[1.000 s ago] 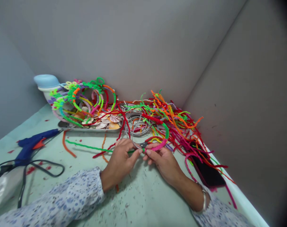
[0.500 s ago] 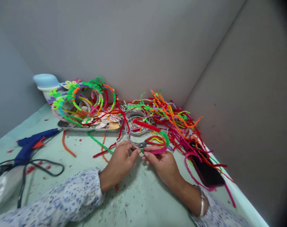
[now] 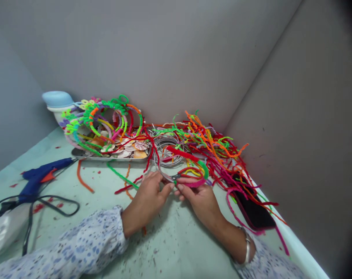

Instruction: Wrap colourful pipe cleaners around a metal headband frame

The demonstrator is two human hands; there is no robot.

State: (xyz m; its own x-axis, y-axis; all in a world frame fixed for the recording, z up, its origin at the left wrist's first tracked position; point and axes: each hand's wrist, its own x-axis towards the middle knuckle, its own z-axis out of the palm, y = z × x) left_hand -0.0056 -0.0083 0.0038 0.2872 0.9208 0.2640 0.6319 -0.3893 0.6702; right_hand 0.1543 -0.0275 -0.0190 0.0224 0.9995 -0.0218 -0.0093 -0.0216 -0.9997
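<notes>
Between my two hands is a wire hoop [image 3: 205,170], partly wrapped in fuzzy red, green and magenta pipe cleaner. My left hand [image 3: 148,199] is closed, its thumb and fingers pinching the hoop's bare grey part. My right hand [image 3: 200,203] pinches the lower end of the magenta wrapping. A small bit of green pipe cleaner [image 3: 175,182] shows between the fingertips. Just beyond them lie scissors [image 3: 190,171] with red handles, partly hidden by the hoop. A coil of silvery wire [image 3: 170,164] rests behind the hands.
A metal tray [image 3: 109,158] holds shells and several colourful pipe-cleaner hoops [image 3: 91,116]; a blue-capped bottle [image 3: 58,100] stands behind. A blue glue gun [image 3: 36,180] with its cord lies left. At right, a pile of pipe cleaners [image 3: 219,149] partly covers a phone [image 3: 255,211].
The upper end of the wrapped hoop has shifted slightly to the right. Both hands keep almost the same place and grip.
</notes>
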